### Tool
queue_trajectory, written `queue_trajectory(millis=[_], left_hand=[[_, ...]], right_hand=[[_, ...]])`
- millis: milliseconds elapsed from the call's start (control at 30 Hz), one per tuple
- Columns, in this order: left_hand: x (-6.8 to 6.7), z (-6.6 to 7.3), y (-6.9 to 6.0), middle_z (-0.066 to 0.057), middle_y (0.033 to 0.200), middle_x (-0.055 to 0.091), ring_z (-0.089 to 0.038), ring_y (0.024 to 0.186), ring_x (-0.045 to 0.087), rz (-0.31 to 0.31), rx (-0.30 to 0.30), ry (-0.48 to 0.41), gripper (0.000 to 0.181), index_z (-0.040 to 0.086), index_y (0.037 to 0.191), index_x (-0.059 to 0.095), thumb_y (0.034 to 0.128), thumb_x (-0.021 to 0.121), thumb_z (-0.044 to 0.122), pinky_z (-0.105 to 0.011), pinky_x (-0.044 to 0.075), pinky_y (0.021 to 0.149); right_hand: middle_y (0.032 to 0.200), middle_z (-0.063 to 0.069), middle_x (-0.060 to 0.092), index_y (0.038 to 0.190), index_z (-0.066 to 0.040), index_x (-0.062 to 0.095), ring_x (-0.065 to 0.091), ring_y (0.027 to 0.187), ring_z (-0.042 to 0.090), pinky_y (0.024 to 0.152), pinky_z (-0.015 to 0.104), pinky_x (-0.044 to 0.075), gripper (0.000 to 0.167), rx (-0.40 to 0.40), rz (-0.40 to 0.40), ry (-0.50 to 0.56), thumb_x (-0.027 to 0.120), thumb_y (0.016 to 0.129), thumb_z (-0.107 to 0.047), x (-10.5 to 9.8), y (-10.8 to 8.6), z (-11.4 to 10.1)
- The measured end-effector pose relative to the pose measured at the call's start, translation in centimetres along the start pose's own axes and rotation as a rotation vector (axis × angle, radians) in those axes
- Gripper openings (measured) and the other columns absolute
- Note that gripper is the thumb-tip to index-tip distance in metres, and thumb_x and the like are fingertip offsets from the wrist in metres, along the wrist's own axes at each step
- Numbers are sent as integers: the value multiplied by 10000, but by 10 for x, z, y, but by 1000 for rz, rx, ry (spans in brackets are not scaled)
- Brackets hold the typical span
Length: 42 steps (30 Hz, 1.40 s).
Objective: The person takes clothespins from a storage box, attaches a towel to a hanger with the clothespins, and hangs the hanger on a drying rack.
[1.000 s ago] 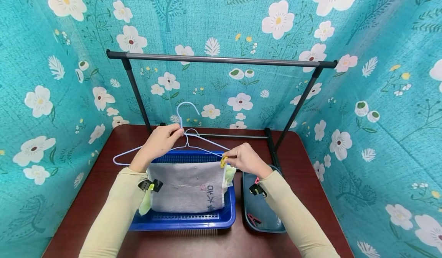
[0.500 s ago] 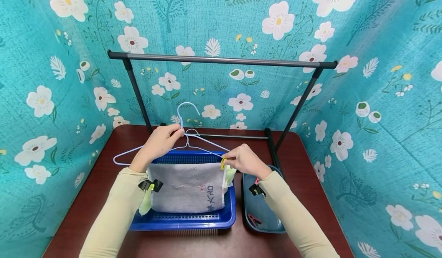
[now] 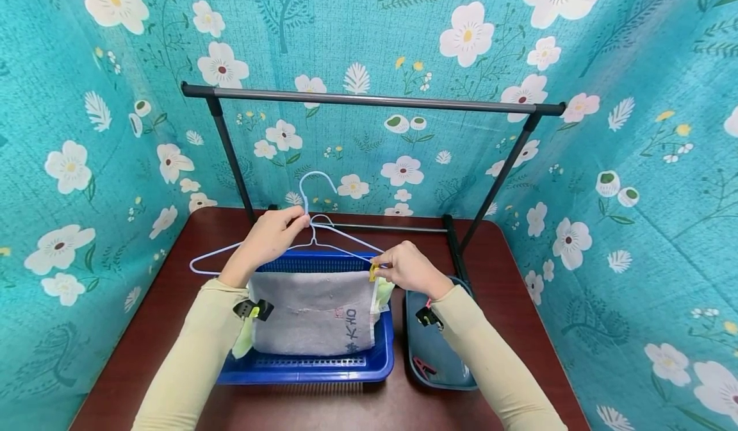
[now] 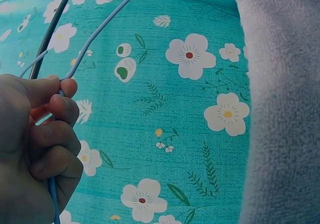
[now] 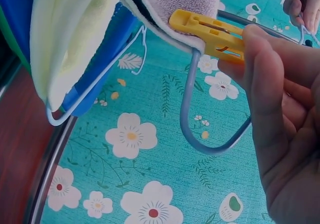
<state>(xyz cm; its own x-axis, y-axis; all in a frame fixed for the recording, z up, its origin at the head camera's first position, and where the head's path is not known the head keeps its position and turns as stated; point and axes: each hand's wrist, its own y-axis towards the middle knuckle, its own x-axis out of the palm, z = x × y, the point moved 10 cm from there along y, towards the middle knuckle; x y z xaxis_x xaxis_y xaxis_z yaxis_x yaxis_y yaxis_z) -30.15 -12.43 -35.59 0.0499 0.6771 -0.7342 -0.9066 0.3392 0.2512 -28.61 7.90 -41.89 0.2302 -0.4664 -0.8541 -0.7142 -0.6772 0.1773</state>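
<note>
My left hand (image 3: 271, 235) grips a light blue hanger (image 3: 317, 173) at its neck, fingers curled round the wire in the left wrist view. A grey towel (image 3: 311, 312) with dark lettering hangs from the hanger's lower bar. At the towel's upper right corner, the thumb and fingers of my right hand (image 3: 412, 268) pinch a yellow clothespin (image 5: 207, 32). Its tip lies over the towel edge beside the hanger's bent end, as the right wrist view shows. The left end of the towel's top edge is partly hidden behind my left wrist.
Beneath the towel stands a blue basket (image 3: 305, 377) with a pale yellow cloth (image 5: 70, 44) on another hanger. To its right, a grey-blue tray (image 3: 441, 354) holds a dark pink clothespin (image 3: 423, 367). A black and grey rack (image 3: 369, 100) stands behind, on the dark red table (image 3: 155, 328).
The yellow clothespin has tilted slightly in my right fingers, at the same towel corner. The hanger's hook has shifted a little to the right. Both hands otherwise stay nearly still.
</note>
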Motion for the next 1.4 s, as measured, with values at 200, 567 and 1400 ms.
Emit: queue_trajectory(millis=[200, 567, 1400], left_hand=[[3, 1, 0, -14, 567, 347, -190, 481, 332, -13, 14, -8, 265, 146, 784, 498, 1012, 461, 277, -321, 295, 497], [5, -1, -1, -16, 569, 363, -192, 485, 345, -37, -10, -32, 249, 145, 808, 525, 1009, 468, 281, -319, 305, 498], [6, -11, 0, -36, 567, 408, -217, 470, 393, -33, -39, -71, 250, 156, 785, 509, 1006, 475, 269, -327, 334, 478]], right_hand=[[999, 47, 703, 922, -131, 773, 628, 676, 27, 419, 200, 367, 100, -9, -5, -34, 741, 828, -130, 1, 0, -1], [1033, 42, 695, 1037, -120, 739, 538, 515, -14, 448, 199, 428, 202, 88, -33, -15, 725, 849, -194, 8, -1, 8], [729, -77, 633, 1201, -123, 661, 534, 522, 0, 448, 227, 447, 338, 104, 48, 44, 696, 875, -205, -5, -16, 9]])
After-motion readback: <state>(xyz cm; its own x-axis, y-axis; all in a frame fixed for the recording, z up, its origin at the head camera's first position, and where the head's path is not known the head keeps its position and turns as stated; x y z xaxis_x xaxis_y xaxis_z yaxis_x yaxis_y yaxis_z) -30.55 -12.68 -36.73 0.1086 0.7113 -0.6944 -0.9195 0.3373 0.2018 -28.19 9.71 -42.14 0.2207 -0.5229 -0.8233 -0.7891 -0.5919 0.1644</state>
